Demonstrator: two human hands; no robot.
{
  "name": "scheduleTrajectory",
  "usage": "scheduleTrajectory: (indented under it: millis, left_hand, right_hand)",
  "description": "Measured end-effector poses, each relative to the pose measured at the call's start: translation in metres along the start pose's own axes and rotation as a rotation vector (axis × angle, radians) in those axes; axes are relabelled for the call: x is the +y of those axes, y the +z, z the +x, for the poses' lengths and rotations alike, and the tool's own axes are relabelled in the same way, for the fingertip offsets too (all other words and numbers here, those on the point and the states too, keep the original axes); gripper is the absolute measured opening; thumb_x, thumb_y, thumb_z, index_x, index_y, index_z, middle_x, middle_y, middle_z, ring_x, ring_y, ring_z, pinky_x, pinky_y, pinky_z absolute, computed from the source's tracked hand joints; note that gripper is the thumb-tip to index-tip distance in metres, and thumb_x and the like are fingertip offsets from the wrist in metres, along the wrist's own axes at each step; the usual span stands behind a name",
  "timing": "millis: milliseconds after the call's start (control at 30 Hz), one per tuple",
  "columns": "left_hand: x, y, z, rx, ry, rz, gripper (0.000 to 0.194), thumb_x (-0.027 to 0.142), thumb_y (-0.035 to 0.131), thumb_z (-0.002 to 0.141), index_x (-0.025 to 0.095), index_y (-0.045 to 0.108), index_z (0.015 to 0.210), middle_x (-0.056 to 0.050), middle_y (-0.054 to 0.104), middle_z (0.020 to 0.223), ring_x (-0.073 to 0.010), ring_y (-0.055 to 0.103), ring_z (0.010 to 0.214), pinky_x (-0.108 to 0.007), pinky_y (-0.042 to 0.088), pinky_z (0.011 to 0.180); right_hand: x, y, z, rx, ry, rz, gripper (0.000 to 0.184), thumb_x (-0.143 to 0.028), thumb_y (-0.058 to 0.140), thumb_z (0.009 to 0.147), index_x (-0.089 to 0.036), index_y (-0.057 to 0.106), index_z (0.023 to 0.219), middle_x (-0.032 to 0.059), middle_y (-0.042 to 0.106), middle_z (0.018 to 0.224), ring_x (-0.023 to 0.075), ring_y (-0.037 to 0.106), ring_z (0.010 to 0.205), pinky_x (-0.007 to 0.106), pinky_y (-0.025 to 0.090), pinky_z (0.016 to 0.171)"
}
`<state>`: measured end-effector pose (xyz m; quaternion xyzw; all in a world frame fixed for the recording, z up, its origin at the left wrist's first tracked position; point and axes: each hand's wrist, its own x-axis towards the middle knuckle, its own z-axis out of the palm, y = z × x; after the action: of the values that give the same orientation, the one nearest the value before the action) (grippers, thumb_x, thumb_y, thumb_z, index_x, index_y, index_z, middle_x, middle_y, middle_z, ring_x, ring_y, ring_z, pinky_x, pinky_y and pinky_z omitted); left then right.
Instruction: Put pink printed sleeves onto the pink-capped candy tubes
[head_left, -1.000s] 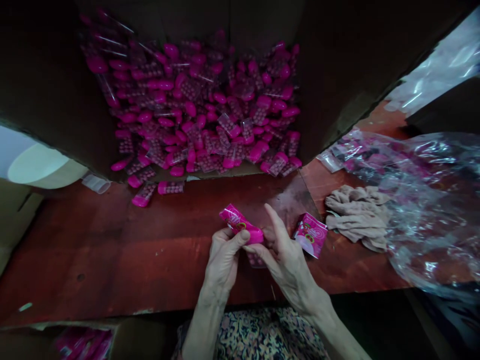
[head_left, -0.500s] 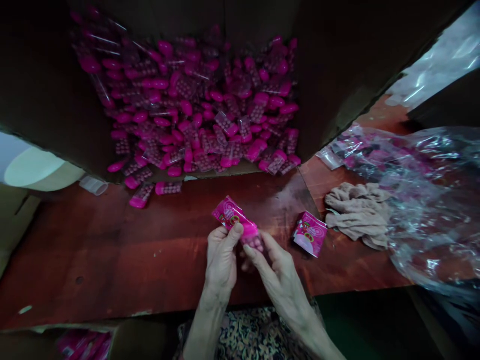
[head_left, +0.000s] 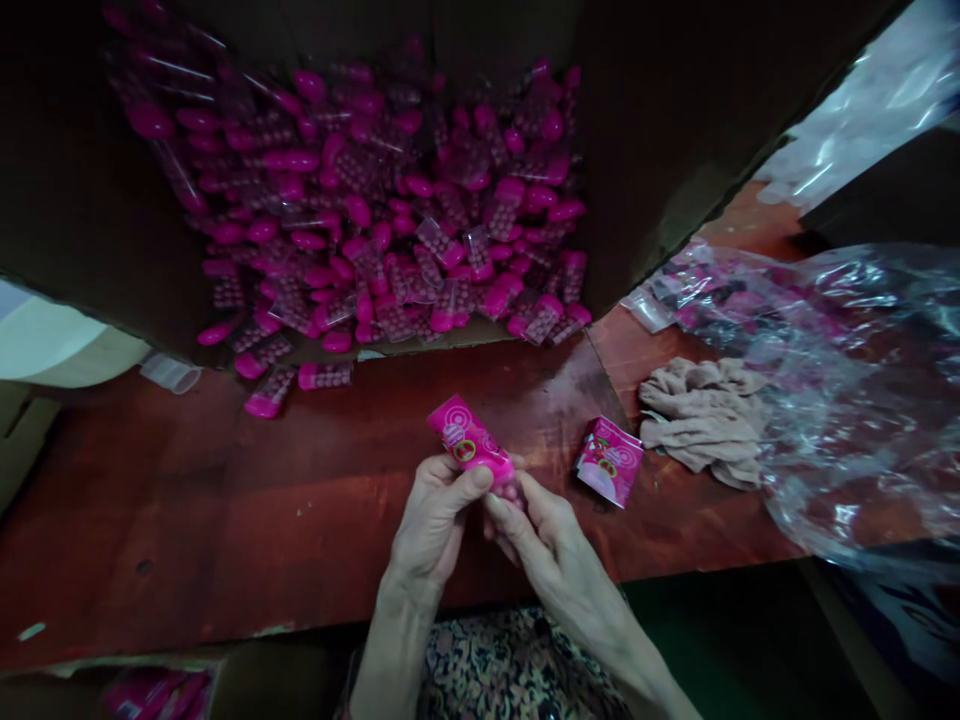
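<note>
Work surface: scuffed reddish-brown wooden table (head_left: 225,480), dim light. Cardboard box (head_left: 675,130) stands open toward the worker, its floor heaped with clear tubes with pink caps (head_left: 352,210). A few loose tubes (head_left: 324,376) lie on the table just in front of it. Off to the right, a crumpled beige cloth (head_left: 701,420) and a clear plastic bag (head_left: 847,400). The worker's patterned clothing (head_left: 517,670) shows below the table edge.

Labels: pink printed packet (head_left: 469,440) carries rings and a small red-and-green round mark; no wording legible. Similar pink sachet (head_left: 609,462) lies on the table near the right hand, nothing readable on it either.

The packet is above the table, gripped in both hands. Long axis slants from upper left to lower right, upper end pointing away from the worker, pink beads showing at the lower end. Left hand (head_left: 431,520) closed on it, thumb across the face; right hand (head_left: 559,560) pinching the lower end, fingers narrow around it
</note>
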<state>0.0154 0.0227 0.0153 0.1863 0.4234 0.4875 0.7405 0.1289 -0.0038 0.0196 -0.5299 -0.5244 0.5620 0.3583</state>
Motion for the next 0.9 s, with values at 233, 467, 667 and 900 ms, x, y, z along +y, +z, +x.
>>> scheduleTrajectory:
  millis: [233,467,667,900]
  left_hand:
    - [-0.004,0.003,-0.004,0.115,0.02,0.088,0.01,0.02,0.075,0.063,0.011,0.071,0.066,-0.003,0.066,0.059,-0.0086,0.055,0.051,-0.019,0.045,0.052]
    - [0.0,0.004,-0.005,0.071,-0.012,0.022,0.023,0.032,0.066,0.073,0.01,0.071,0.078,-0.002,0.06,0.052,-0.0069,0.044,0.037,-0.018,0.035,0.032]
    - [-0.008,0.01,-0.006,0.068,0.011,0.035,0.021,0.03,0.065,0.074,0.01,0.067,0.071,-0.003,0.061,0.055,-0.0054,0.044,0.037,-0.016,0.033,0.033]
    - [-0.01,0.01,-0.007,0.011,-0.037,-0.031,0.023,0.031,0.065,0.075,0.009,0.07,0.078,-0.003,0.061,0.059,-0.0028,0.042,0.04,-0.013,0.036,0.037]
  right_hand:
    - [0.009,-0.001,-0.003,0.12,0.023,-0.062,0.026,-0.042,0.052,0.084,-0.019,0.058,0.095,0.0037,0.057,0.073,0.0152,0.051,0.062,0.025,0.043,0.054]
    - [-0.003,-0.009,0.003,-0.197,0.138,0.362,0.026,-0.038,0.058,0.083,-0.016,0.053,0.096,-0.0019,0.054,0.07,0.0087,0.049,0.057,0.022,0.042,0.056]
    - [-0.002,0.003,-0.006,0.005,0.144,0.203,0.031,-0.044,0.042,0.09,-0.018,0.048,0.075,-0.0053,0.044,0.058,0.0066,0.037,0.045,0.02,0.03,0.042]
    - [0.007,0.005,-0.004,0.084,0.103,0.241,0.025,-0.043,0.045,0.089,-0.019,0.05,0.085,-0.0057,0.044,0.06,0.0064,0.038,0.046,0.018,0.031,0.041]
